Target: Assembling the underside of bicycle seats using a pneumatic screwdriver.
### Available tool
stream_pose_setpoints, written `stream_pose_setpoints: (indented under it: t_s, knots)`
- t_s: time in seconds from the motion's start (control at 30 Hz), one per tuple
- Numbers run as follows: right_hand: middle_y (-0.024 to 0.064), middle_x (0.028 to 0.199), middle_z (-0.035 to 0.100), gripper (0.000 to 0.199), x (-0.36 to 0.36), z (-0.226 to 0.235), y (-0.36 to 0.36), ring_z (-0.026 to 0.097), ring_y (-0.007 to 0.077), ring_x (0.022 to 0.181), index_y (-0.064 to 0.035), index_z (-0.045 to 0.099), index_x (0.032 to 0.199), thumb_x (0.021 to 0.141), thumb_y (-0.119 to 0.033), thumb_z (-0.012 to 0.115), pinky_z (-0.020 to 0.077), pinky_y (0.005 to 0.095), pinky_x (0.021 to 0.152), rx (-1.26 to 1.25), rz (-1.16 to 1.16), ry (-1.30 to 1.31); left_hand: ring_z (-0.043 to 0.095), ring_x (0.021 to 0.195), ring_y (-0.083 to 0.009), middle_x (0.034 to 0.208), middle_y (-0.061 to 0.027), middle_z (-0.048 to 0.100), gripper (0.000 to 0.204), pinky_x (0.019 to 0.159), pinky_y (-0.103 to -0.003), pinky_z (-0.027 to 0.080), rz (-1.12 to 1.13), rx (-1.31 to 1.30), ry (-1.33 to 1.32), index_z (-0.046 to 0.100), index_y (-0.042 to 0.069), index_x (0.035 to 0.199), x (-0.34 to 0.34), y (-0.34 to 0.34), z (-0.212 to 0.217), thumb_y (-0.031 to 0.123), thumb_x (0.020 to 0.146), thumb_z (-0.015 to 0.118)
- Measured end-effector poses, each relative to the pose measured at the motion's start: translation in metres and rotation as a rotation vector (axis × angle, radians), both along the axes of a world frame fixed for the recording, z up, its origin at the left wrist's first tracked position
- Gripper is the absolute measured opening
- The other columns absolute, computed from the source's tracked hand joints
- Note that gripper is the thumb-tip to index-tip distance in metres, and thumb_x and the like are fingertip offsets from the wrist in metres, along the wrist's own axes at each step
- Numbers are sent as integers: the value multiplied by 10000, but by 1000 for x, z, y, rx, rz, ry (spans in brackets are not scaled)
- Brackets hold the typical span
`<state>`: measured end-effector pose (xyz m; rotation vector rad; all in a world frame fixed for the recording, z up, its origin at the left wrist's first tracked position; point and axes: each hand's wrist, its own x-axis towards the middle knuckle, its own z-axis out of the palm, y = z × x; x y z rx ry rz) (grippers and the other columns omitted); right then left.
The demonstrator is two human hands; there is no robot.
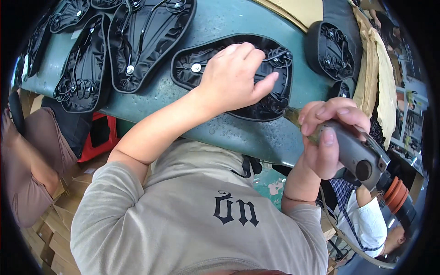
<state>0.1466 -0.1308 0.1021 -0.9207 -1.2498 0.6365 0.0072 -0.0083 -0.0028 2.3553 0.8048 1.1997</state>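
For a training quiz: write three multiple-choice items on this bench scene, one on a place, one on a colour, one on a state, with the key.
1. Where is the left hand?
A. on the upturned saddle on the bench
B. on the red stool
C. on the cardboard

2. What colour is the bench?
A. white
B. green
C. orange

3. How does the right hand stand?
A. open and flat on the bench
B. empty, hanging at the side
C. closed round a grey tool

Key: 1 A, the fingers rest on the black saddle's underside with its wire springs. 2 B, the bare top between the saddles shows dull green. 3 C, the fingers wrap the tool's grey body at the bench's near edge.
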Motion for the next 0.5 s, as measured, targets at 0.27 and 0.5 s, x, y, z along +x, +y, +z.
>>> stream_pose_setpoints:
  t_s: [0.27, 0.5]
  knots:
    - [157, 910, 608, 274, -4, -4, 1, 601, 220, 661, -41, 519, 1112, 894, -7, 681, 533, 397, 632, -14, 119, -51, 676, 862, -331, 934, -134, 674, 345, 748, -403, 572, 10, -3, -13, 677, 13, 970, -2, 1, 0, 314, 840, 780]
    - [193, 1053, 563, 434, 8, 35, -29, 600, 180, 649, -4, 487, 1317, 921, -121, 622, 531, 376, 611, 151, 78, -123, 674, 779, -312, 886, -102, 672, 259, 681, -404, 564, -152, -15, 28, 664, 40, 916, -10, 7, 0, 271, 843, 756]
